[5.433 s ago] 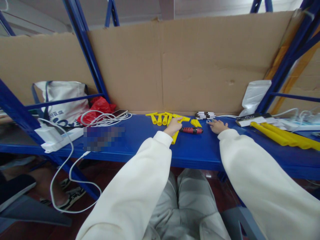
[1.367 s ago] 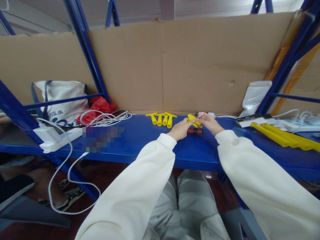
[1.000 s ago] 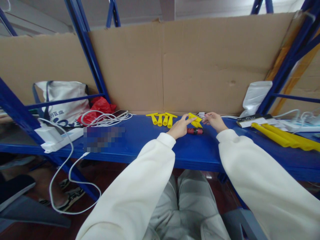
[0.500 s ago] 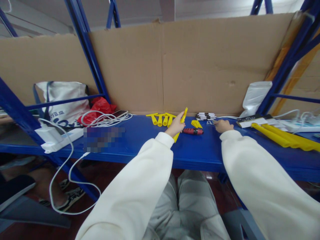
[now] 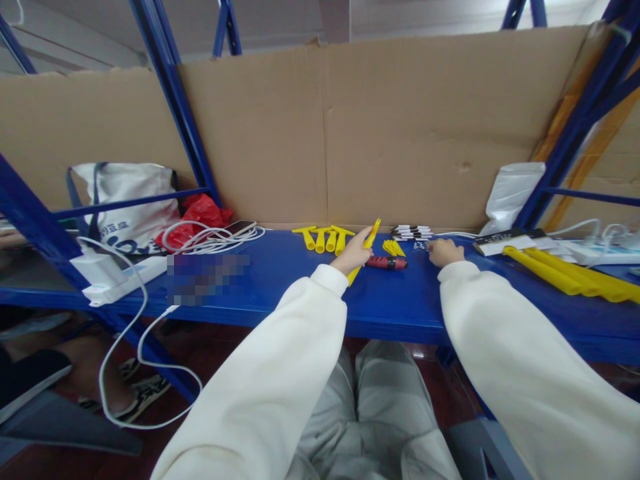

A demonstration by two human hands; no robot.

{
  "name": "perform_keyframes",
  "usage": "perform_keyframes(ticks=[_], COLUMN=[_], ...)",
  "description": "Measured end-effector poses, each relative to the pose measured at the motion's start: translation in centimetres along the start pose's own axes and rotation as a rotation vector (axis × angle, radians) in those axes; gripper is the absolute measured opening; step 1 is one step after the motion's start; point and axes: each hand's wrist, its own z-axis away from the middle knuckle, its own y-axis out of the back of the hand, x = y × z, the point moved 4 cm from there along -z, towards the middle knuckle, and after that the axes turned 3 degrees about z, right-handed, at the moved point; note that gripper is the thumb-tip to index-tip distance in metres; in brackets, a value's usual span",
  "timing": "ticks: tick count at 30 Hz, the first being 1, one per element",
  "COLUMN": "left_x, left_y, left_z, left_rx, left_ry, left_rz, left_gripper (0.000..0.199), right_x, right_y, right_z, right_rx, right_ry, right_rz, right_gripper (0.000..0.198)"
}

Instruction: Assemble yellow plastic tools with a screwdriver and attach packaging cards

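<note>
Evidently, the two hands have parted: a second ago they met over the small yellow pieces [image 5: 393,248], and now they work well apart. The left hand [image 5: 354,255] has drawn back to its own side, its fingers gripping a yellow handle [image 5: 353,275], held tilted with its flat crosspiece up beyond the knuckles. The right hand [image 5: 446,253] has gone to the small shiny bits [image 5: 420,246] on the table [image 5: 280,280]; its fingers are bent, but from where I stand I cannot tell whether they are closed on one. In my judgement the handle is mid-assembly, and the right hand is busy with a small part.

Surface: the screwdriver [image 5: 387,263] lies just beside the left hand. Four T-shaped yellow handles [image 5: 321,241] stand in a row near the back, unchanged. White-and-black sticks [image 5: 411,233] are stacked behind the small yellow pieces; long yellow tubes [image 5: 565,273] lie at the right.

Room: a cardboard sheet [image 5: 400,133] closes off the back. A cloth bag [image 5: 133,200] and a red plastic bag [image 5: 205,212] sit at the left, and another person's leg [image 5: 100,370] shows below.
</note>
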Motion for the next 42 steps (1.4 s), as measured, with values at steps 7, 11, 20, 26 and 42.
perform_keyframes(ticks=[7,11,20,26,42], left_x=[-0.2,-0.1,0.0,0.3,0.9], left_y=[0.0,-0.1,-0.7,-1.2,-1.8], left_z=[-0.2,-0.1,0.5,0.8,1.4], left_rx=[0.007,-0.021,-0.135,-0.227,-0.295], left_ry=[-0.012,0.004,0.209,0.21,0.163], left_rz=[0.017,0.078,0.357,0.433,0.505], left_gripper=[0.077,0.079,0.076,0.076,0.079], right_x=[-0.4,-0.5,-4.1,-7.3,-7.9], right_y=[0.8,0.8,2.8,3.8,3.8], right_z=[0.7,0.8,0.8,2.3,2.7], right_rx=[-0.003,0.0,0.258,0.353,0.439], right_ry=[-0.024,-0.024,0.244,0.497,0.621], right_rz=[0.019,0.022,-0.399,-0.663,-0.764], right_gripper=[0.023,0.022,0.016,0.007,0.01])
